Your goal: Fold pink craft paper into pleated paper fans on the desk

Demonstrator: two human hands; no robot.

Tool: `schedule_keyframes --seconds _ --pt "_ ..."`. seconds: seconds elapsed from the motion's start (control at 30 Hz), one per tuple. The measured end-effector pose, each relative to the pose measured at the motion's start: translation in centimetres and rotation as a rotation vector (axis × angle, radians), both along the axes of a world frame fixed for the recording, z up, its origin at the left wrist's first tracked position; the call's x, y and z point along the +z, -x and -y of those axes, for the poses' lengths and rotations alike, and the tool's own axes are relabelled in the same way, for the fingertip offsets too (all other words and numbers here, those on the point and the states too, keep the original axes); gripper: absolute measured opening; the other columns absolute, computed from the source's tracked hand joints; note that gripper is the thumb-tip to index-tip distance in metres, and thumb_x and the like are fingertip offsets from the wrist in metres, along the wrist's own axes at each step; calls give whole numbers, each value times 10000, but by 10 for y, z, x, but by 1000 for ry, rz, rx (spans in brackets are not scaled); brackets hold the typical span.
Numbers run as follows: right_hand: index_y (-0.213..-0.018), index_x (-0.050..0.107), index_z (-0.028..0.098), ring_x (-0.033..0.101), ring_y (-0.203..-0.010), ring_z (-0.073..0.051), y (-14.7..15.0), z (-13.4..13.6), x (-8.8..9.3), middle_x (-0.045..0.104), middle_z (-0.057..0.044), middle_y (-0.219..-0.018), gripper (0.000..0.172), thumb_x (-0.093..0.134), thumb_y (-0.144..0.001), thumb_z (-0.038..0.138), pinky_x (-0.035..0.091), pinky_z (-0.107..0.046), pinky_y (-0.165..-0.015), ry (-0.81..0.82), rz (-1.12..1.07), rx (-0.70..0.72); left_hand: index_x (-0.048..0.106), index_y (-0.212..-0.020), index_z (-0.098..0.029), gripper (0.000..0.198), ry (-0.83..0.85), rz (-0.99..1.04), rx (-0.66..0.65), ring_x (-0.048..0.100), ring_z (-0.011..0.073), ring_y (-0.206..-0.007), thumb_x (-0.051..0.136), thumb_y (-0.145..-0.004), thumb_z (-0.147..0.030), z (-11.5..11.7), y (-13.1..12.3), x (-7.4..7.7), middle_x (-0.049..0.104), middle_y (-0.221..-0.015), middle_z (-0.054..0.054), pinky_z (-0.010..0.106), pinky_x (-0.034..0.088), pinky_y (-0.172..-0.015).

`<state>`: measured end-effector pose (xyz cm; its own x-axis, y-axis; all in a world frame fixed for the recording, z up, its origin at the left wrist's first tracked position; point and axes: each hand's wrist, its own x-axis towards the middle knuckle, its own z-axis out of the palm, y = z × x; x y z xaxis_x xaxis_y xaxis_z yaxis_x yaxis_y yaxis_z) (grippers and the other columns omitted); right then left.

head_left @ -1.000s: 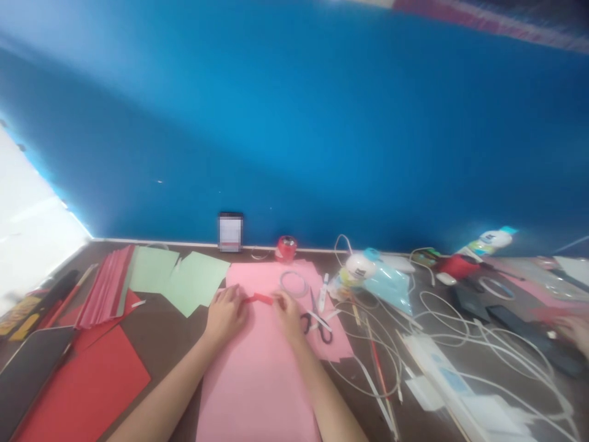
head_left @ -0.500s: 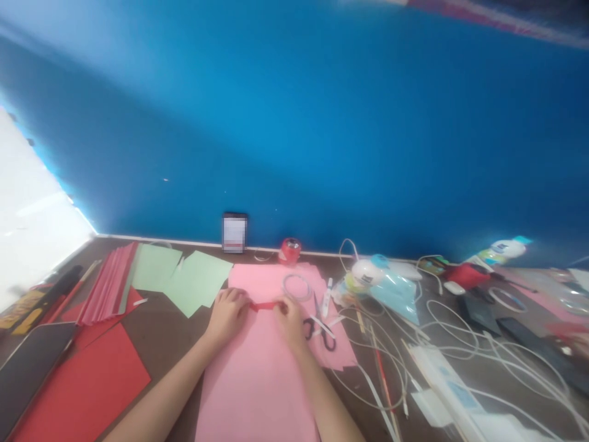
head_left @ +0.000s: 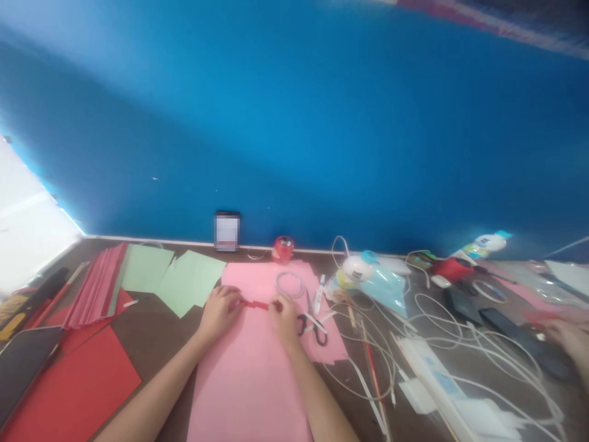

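A narrow red paper strip [head_left: 256,304] stretches between my two hands over the pink paper [head_left: 251,374]. Its left end is pinched in my left hand [head_left: 221,308], its right end in my right hand [head_left: 283,316]. The strip shows a small step or crease near its middle. Just right of my right hand lie scissors [head_left: 316,328] with dark handles, along with white paper strips. A ring [head_left: 289,285], pale and thin, rests on the pink paper beyond that hand. Next to the scissors is a white glue or marker tube [head_left: 319,293].
Green sheets [head_left: 191,281], a fanned pink stack [head_left: 97,285] and red paper [head_left: 76,390] lie at left. A red tape roll [head_left: 283,248] stands by the wall. White cables [head_left: 453,334], a power strip [head_left: 437,380] and a bottle [head_left: 356,270] fill the right. Another person's hand [head_left: 570,337] is far right.
The view has shifted, so the scene sits slightly further left. The red strip now shows a step in its middle between my hands. Another person's hand has come into view at far right.
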<state>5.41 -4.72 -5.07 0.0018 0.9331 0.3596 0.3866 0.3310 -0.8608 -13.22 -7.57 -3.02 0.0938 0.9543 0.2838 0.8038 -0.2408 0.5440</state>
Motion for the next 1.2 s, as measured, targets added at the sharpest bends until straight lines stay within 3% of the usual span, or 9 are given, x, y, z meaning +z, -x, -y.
schedule_keyframes --seconds 0.17,0.33,0.53,0.8,0.93,1.03,1.2 --pt "-541 465 205 484 -649 -154 3 -1 -1 492 8 -615 143 393 -608 101 382 -262 -640 -24 44 54 667 -807 -244 154 -24 2 7 489 229 -988 519 -811 -284 -1 2 -6 619 -1028 19 380 382 -857" --pt "-626 498 200 507 -678 -159 0 -2 -3 525 -6 -671 140 391 -619 111 411 -267 -649 -30 57 -42 649 -843 -224 196 -85 -47 -37 518 218 -961 466 -857 -292 1 1 -10 636 -1012 35 373 368 -843" --pt "-653 521 192 510 -672 -159 3 -5 -5 559 -10 -679 135 408 -613 130 419 -274 -663 -21 52 -102 596 -821 -177 178 -65 -67 -45 543 207 -907 428 -870 -213 5 -5 -1 637 -906 72 352 373 -819" --pt "-575 460 203 465 -651 -156 17 -20 0 515 8 -603 80 408 -626 169 385 -286 -680 -7 11 -165 586 -861 -158 204 -11 -34 -30 581 194 -841 385 -873 -190 52 4 3 632 -904 80 297 440 -704" --pt "-591 467 200 476 -654 -158 22 -30 10 534 6 -608 73 425 -649 217 394 -287 -657 36 -44 -126 593 -1027 -186 252 -7 40 -148 567 203 -984 432 -835 -186 68 12 -3 623 -1027 79 326 450 -824" --pt "-612 500 190 499 -641 -157 20 -32 24 550 2 -614 128 460 -673 296 413 -281 -617 79 -92 -57 511 -1208 -266 416 -33 -3 -231 472 232 -1168 533 -794 -302 72 18 -9 562 -1209 57 379 389 -959" --pt "-744 592 170 559 -647 -165 -10 -2 38 608 -20 -699 194 539 -672 343 450 -279 -563 146 -97 99 466 -1255 -275 489 -46 -121 -155 394 252 -1251 531 -796 -429 66 18 -21 466 -1338 50 410 337 -1017"
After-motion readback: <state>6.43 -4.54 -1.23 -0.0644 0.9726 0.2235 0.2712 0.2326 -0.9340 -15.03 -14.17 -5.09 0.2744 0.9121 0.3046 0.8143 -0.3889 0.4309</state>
